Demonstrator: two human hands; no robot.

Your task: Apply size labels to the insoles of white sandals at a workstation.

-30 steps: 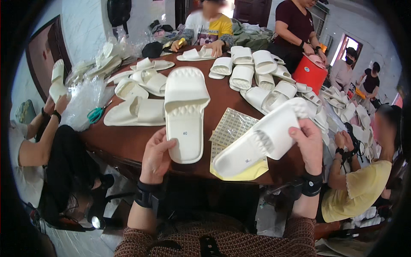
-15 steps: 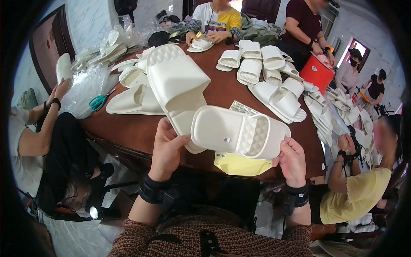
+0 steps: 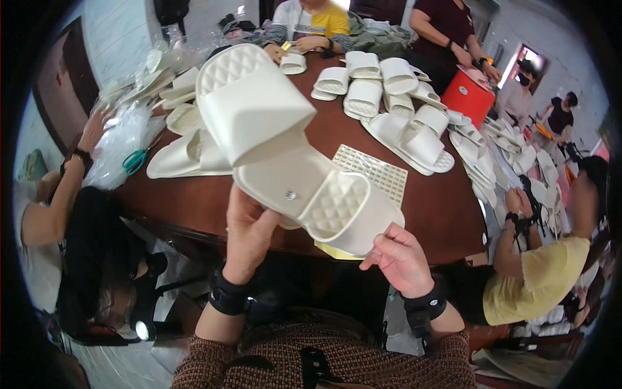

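Observation:
My left hand (image 3: 249,230) is closed around two white slide slippers held over the near side of the table. The upper slipper (image 3: 259,120) points up and left, its quilted footbed and wide strap showing. Overlapping it, the lower slipper (image 3: 337,204) stretches right, with a small round sticker on its smooth insole. My right hand (image 3: 402,259) is closed in a pinch at the right end of the lower slipper; its fingertips partly cover that edge. Behind the slippers lies a sheet of small labels (image 3: 382,172), with a yellow paper edge (image 3: 337,253) below them.
More white slippers (image 3: 363,97) are piled on the brown table (image 3: 447,214), and others lie at the left (image 3: 188,155). Teal scissors (image 3: 135,161) rest near clear plastic bags (image 3: 120,136). A red box (image 3: 468,97) stands at far right. Several people surround the table.
The lower slipper and my right hand have moved left, bringing that slipper closer against the upper one. More of the label sheet now shows.

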